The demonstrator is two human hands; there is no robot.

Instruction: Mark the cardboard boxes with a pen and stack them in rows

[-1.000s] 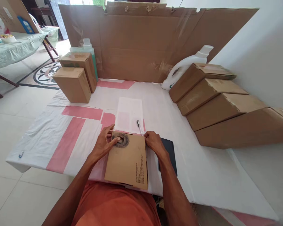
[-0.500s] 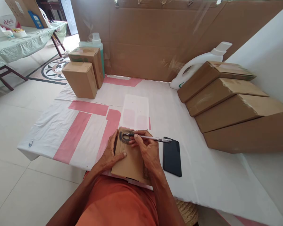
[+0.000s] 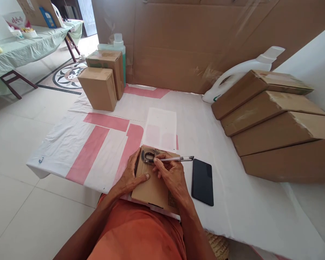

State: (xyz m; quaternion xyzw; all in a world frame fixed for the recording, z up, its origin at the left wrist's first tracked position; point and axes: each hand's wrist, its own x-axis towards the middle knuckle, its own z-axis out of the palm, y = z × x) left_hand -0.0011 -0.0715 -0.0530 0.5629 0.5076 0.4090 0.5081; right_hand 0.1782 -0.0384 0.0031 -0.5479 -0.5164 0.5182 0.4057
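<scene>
A small cardboard box (image 3: pixel 151 193) lies flat at the table's near edge, in front of my body. My left hand (image 3: pixel 131 175) grips its left side, the thumb resting on top and the fingers down along the edge. In my right hand (image 3: pixel 173 177), a clear pen (image 3: pixel 178 159) with a dark cap end is pinched, pointing left. The pen's tip is at a dark, scribbled ring (image 3: pixel 148 156) on the far left part of the box top. Part of the box's right side is hidden under my right hand and wrist.
Right of the box lies a black phone (image 3: pixel 202 182). Beyond it is a white sheet (image 3: pixel 162 119). Cardboard boxes (image 3: pixel 97 88) stand far left before a green liquid bottle (image 3: pixel 124 65); several more (image 3: pixel 260 144) lean at right beside a white jug (image 3: pixel 233 77). A cardboard panel (image 3: pixel 173 47) closes the back.
The pen has moved along the scribbled ring to its near side, and its back end has swung slightly. My left hand keeps its hold on the box. The whole view has shifted slightly.
</scene>
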